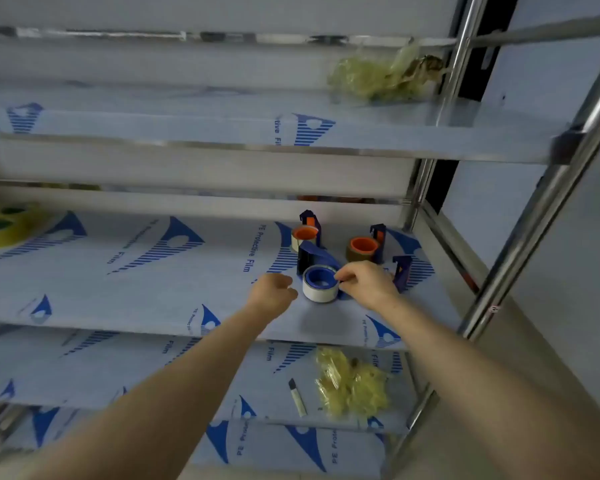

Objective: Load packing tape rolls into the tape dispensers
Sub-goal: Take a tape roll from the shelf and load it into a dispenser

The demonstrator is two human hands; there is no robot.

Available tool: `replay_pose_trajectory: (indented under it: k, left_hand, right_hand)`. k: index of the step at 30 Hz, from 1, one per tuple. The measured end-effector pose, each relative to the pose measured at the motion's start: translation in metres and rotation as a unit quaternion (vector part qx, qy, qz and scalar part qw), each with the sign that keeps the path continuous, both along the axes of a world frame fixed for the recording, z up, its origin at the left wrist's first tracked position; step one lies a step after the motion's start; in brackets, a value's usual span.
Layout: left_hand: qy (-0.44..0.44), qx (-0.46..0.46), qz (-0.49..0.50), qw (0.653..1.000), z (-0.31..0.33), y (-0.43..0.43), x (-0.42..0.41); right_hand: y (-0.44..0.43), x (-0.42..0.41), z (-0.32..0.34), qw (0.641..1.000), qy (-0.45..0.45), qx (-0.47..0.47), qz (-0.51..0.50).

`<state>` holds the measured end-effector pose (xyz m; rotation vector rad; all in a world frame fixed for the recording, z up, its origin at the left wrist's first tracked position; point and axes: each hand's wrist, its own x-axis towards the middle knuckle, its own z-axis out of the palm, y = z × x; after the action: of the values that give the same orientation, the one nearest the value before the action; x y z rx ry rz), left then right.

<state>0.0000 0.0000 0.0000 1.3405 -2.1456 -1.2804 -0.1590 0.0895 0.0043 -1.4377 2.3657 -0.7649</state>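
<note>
On the middle shelf (118, 278) lies a blue tape dispenser (309, 259) with a white tape roll (317, 287) on its blue hub. My right hand (364, 284) pinches at the right rim of that roll. My left hand (274, 289) hovers just left of the roll, fingers curled, holding nothing that I can see. Behind stand two dispensers with orange hubs, one carrying a pale roll (303, 235), one a brown roll (362, 249). A further blue dispenser (402, 271) stands to the right, without a roll.
Yellowish tape rolls (0, 225) sit at the shelf's far left. Crumpled yellow film (374, 77) lies on the upper shelf, and more crumpled film (352, 382) beside a small knife (298, 396) on the lower shelf. Steel rack posts (520, 237) rise at the right.
</note>
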Motion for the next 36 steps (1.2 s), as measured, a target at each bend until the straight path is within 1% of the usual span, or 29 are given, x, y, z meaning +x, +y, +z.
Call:
replay_pose_trajectory:
  k: [2, 4, 7, 8, 10, 13, 16, 19, 24, 27, 29, 31, 36]
  left_hand:
    - [-0.017, 0.000, -0.016, 1.000, -0.007, -0.017, -0.005]
    - [-0.030, 0.016, -0.025, 0.999, -0.015, -0.034, -0.009]
    - [-0.045, 0.029, -0.042, 0.998, -0.023, -0.055, -0.017]
    - [-0.047, 0.029, -0.047, 0.997, -0.024, -0.061, -0.019]
    - [-0.054, 0.033, -0.065, 0.996, -0.028, -0.074, -0.023]
    - [-0.063, 0.033, -0.097, 0.993, -0.031, -0.086, -0.029]
    - [-0.069, 0.033, -0.118, 0.990, -0.036, -0.096, -0.036]
    - [-0.077, 0.021, -0.142, 0.987, -0.039, -0.099, -0.040]
    - [-0.015, 0.027, -0.169, 0.985, -0.046, -0.097, -0.040]
    - [0.035, 0.067, -0.176, 0.982, -0.046, -0.093, -0.036]
    - [0.066, 0.100, -0.167, 0.979, -0.048, -0.090, -0.035]
    - [0.069, 0.130, -0.136, 0.980, -0.050, -0.089, -0.038]
    - [0.087, 0.197, -0.016, 0.976, -0.053, -0.094, -0.047]
  right_hand:
    - [-0.018, -0.002, -0.008, 0.997, 0.063, 0.037, 0.010]
    - [-0.033, -0.001, -0.016, 0.985, 0.140, 0.090, 0.042]
    - [-0.058, -0.001, -0.026, 0.940, 0.289, 0.162, 0.079]
    - [-0.065, 0.000, -0.027, 0.927, 0.319, 0.179, 0.078]
    - [-0.077, 0.000, -0.033, 0.913, 0.338, 0.219, 0.068]
    - [-0.087, -0.004, -0.037, 0.903, 0.344, 0.250, 0.056]
    - [-0.094, -0.003, -0.038, 0.893, 0.356, 0.265, 0.070]
    - [-0.100, 0.004, -0.038, 0.902, 0.336, 0.259, 0.083]
    - [-0.101, 0.019, -0.039, 0.915, 0.321, 0.231, 0.077]
    - [-0.099, 0.021, -0.038, 0.937, 0.273, 0.213, 0.055]
    - [-0.097, 0.020, -0.037, 0.952, 0.226, 0.201, 0.046]
    - [-0.096, 0.018, -0.037, 0.963, 0.192, 0.182, 0.042]
    - [-0.096, 0.012, -0.038, 0.970, 0.174, 0.155, 0.070]
